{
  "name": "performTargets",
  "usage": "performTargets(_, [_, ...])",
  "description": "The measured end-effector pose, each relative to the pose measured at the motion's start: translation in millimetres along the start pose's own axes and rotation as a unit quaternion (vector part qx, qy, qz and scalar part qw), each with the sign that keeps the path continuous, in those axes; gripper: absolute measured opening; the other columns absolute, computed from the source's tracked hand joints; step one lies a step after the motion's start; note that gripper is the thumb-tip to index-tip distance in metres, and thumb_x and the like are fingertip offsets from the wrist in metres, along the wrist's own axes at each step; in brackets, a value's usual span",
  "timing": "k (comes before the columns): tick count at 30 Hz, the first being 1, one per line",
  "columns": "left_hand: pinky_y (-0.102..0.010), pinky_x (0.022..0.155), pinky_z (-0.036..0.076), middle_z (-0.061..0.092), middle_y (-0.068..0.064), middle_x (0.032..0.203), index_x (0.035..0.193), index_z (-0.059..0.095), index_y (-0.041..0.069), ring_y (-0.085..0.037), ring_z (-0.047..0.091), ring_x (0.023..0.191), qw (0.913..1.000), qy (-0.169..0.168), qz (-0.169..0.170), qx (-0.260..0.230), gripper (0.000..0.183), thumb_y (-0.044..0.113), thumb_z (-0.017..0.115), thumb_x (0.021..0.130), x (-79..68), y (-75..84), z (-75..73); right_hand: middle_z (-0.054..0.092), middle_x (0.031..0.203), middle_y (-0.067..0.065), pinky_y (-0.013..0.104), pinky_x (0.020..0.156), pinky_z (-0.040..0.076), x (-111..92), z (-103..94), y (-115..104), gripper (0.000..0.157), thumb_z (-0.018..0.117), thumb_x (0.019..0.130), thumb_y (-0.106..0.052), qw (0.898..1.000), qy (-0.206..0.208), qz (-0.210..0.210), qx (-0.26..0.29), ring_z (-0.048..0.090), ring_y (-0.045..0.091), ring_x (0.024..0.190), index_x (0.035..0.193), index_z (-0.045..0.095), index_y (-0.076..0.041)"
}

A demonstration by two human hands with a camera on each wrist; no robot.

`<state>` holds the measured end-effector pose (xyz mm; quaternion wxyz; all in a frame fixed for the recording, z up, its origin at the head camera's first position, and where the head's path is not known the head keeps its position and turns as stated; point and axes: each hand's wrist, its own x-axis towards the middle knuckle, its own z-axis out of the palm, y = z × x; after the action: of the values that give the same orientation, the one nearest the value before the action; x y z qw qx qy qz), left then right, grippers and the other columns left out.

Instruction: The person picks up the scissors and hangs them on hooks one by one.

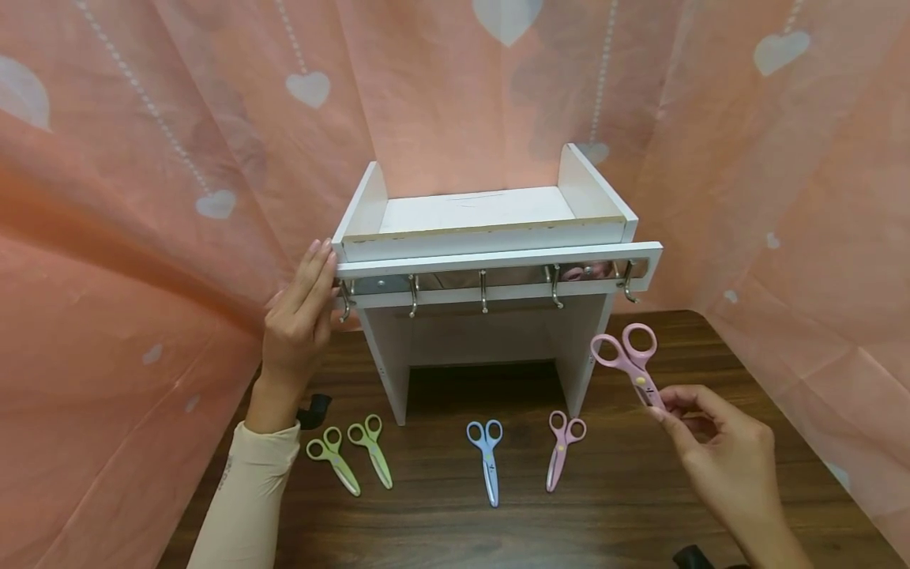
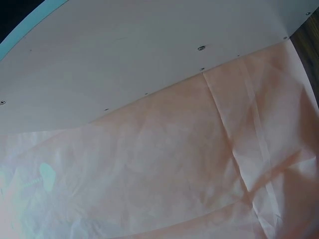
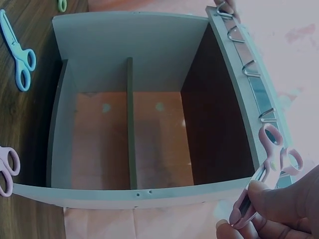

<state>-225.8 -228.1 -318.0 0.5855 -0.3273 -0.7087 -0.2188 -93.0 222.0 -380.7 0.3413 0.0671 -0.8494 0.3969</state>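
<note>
A pair of pink scissors point(image 1: 635, 365) is pinched by the blade end in my right hand point(image 1: 725, 450), handle loops pointing up. It is just right of and below the rightmost hook point(image 1: 627, 283) in the head view. In the right wrist view the same pink scissors point(image 3: 271, 164) overlap the end of the hook rail point(image 3: 239, 84). My left hand point(image 1: 302, 316) rests with extended fingers against the left end of the white shelf unit point(image 1: 483, 257). The left wrist view shows only the unit's side panel point(image 2: 149, 55) and the curtain; no fingers appear there.
On the wooden table point(image 1: 426, 537) lie two green scissors point(image 1: 334, 458), blue scissors point(image 1: 487, 458) and another pink pair point(image 1: 562, 450), before the shelf. Several metal hooks line the front rail. A peach curtain point(image 1: 441, 95) with white hearts surrounds the back and sides.
</note>
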Motion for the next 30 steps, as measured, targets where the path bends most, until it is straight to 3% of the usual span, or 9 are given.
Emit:
performTargets(4, [-0.032, 0.107, 0.046, 0.065, -0.018, 0.133, 0.127, 0.068, -0.003, -0.037, 0.06, 0.126, 1.0, -0.002, -0.002, -0.004, 0.048, -0.014, 0.075, 0.081, 0.3, -0.5, 0.1, 0.067, 0.074, -0.002, 0.005, 0.062, 0.049, 4, -2.4, 0, 0.027, 0.085, 0.071, 0.015, 1.0, 0.002, -0.013, 0.001, 0.062, -0.009, 0.062, 0.087, 0.073, -0.004])
performTargets(16, [-0.033, 0.107, 0.046, 0.066, -0.018, 0.133, 0.127, 0.069, -0.003, -0.037, 0.061, 0.126, 1.0, -0.002, -0.003, 0.001, 0.049, -0.015, 0.075, 0.08, -0.2, -0.5, -2.1, 0.065, 0.082, -0.018, 0.004, 0.063, 0.049, 14, -6.6, -4, 0.025, 0.085, 0.072, 0.014, 1.0, 0.006, -0.019, 0.0, 0.061, -0.016, 0.068, 0.088, 0.074, -0.002])
performTargets(30, [-0.033, 0.105, 0.048, 0.066, -0.017, 0.131, 0.126, 0.07, -0.002, -0.035, 0.061, 0.125, 1.0, 0.002, -0.002, 0.003, 0.048, -0.014, 0.075, 0.08, -0.1, -1.3, -1.8, 0.067, 0.08, -0.011, 0.004, 0.064, 0.048, 23, -4.4, -3, 0.022, 0.085, 0.075, 0.01, 1.0, 0.0, -0.013, -0.007, 0.061, -0.014, 0.068, 0.089, 0.074, -0.003])
